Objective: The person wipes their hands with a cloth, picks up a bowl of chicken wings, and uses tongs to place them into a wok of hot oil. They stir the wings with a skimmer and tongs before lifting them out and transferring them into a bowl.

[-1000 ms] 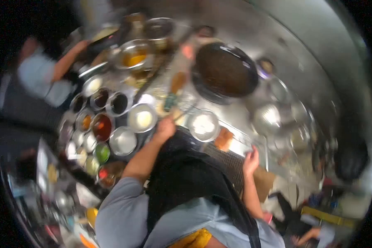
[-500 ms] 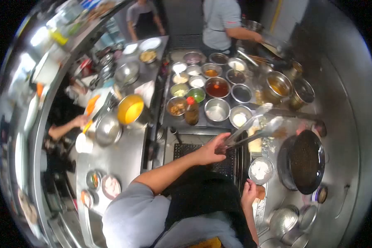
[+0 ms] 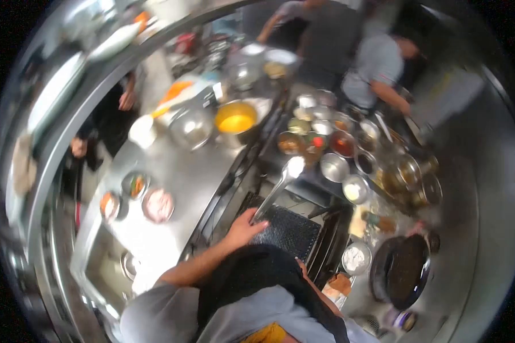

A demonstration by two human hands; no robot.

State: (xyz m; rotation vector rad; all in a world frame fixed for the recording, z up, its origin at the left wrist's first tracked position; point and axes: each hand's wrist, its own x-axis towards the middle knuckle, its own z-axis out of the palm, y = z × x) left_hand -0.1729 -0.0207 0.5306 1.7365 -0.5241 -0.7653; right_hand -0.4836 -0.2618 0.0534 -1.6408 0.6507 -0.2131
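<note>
1. The person's left hand (image 3: 245, 231) was closed round the near end of a long, silvery metal utensil (image 3: 274, 193); blur left it unclear whether this was a pair of tongs.
2. The utensil's pale, shining tip angled forward; that grip presumably kept it clear of the body.
3. The right hand (image 3: 302, 268) was low beside the black cloth apron (image 3: 249, 275), partly hidden; its openness, and any hold, could not be told.
4. An orange-brown block (image 3: 340, 282) lay near it; a round steel bowl (image 3: 369, 264) of white pieces and a round black wok (image 3: 409, 275) stood beyond, seemingly grouped for reach.
</note>
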